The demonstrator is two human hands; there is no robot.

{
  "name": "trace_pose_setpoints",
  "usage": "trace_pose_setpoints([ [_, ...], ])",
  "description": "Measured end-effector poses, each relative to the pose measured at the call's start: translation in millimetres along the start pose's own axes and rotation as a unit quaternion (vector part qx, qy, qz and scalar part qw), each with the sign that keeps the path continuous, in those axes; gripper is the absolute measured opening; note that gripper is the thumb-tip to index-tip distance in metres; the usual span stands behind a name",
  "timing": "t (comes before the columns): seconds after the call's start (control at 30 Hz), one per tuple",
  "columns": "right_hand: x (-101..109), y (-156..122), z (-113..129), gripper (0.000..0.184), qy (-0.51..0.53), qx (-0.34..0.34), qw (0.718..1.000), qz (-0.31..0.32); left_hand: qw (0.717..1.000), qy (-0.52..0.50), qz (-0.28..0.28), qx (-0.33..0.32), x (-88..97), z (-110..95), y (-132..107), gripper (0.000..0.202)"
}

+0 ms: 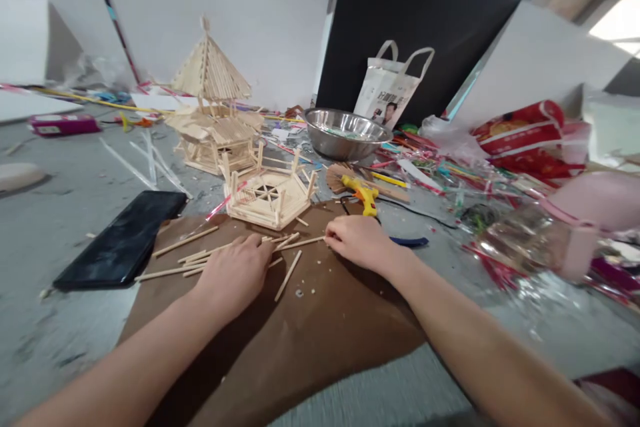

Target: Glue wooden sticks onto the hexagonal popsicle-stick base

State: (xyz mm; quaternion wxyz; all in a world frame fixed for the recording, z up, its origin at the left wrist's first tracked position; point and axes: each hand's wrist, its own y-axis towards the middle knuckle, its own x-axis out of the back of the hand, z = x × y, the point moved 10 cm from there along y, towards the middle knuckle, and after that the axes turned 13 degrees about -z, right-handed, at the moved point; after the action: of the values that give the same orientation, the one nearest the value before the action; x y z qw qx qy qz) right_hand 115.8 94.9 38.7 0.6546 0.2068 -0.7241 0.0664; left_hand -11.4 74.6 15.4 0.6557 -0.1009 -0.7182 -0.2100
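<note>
My left hand (234, 275) lies over a loose pile of thin wooden sticks (194, 260), its fingers curled down onto them and partly hidden. Another wooden stick (303, 243) reaches from the pile to my right hand (359, 240), whose closed fingertips pinch its end. Just beyond the hands sits a hexagonal stick frame (270, 197) with short upright posts and a spoked centre. Under the sticks is a brown sheet (320, 327), with a short loose stick (288, 276) lying between my hands.
A yellow glue gun (367, 199) lies beyond my right hand. A black phone (120, 240) is at left. Behind stand a stick-built pavilion (215, 113), a steel bowl (345, 137) and a white bag (387, 90). Plastic wrappers and scraps (450, 180) litter the right.
</note>
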Motion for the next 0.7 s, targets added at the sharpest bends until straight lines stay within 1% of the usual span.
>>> trace_pose_setpoints([
  [0.07, -5.0, -7.5, -1.4, 0.026, -0.006, -0.009, 1.000, -0.002, 1.000, 0.005, -0.013, 0.003, 2.9, -0.9, -0.4, 0.032],
  [0.13, -0.8, -12.8, -10.3, 0.028, 0.005, -0.028, 1.000, -0.011, 0.999, 0.007, -0.031, 0.004, 6.9, -2.6, -0.6, 0.033],
  [0.23, 12.3, -23.9, -33.2, 0.024, 0.017, -0.075, 0.997, -0.016, 0.999, 0.000, -0.051, -0.003, 10.3, -6.1, -0.5, 0.033],
  [0.3, 15.7, -33.4, -49.2, 0.023, 0.010, -0.108, 0.994, 0.001, 0.999, -0.005, -0.053, -0.008, 9.2, -6.7, 0.0, 0.034],
  [0.4, 8.2, -43.5, -61.6, 0.030, 0.010, -0.122, 0.992, 0.039, 0.998, -0.002, -0.054, -0.015, 6.7, -5.1, 1.5, 0.035],
  [0.47, 0.2, -46.1, -65.8, 0.030, 0.016, -0.124, 0.991, 0.055, 0.999, 0.004, -0.047, -0.015, 4.6, -2.3, 2.3, 0.036],
  [0.6, -10.3, -48.6, -73.8, 0.028, 0.031, -0.140, 0.987, 0.066, 0.999, 0.014, -0.028, -0.010, 1.7, 3.8, 3.4, 0.037],
  [0.7, -9.1, -52.1, -77.7, 0.028, 0.032, -0.145, 0.986, 0.071, 0.999, 0.015, -0.030, -0.015, 3.0, 5.9, 4.3, 0.035],
])
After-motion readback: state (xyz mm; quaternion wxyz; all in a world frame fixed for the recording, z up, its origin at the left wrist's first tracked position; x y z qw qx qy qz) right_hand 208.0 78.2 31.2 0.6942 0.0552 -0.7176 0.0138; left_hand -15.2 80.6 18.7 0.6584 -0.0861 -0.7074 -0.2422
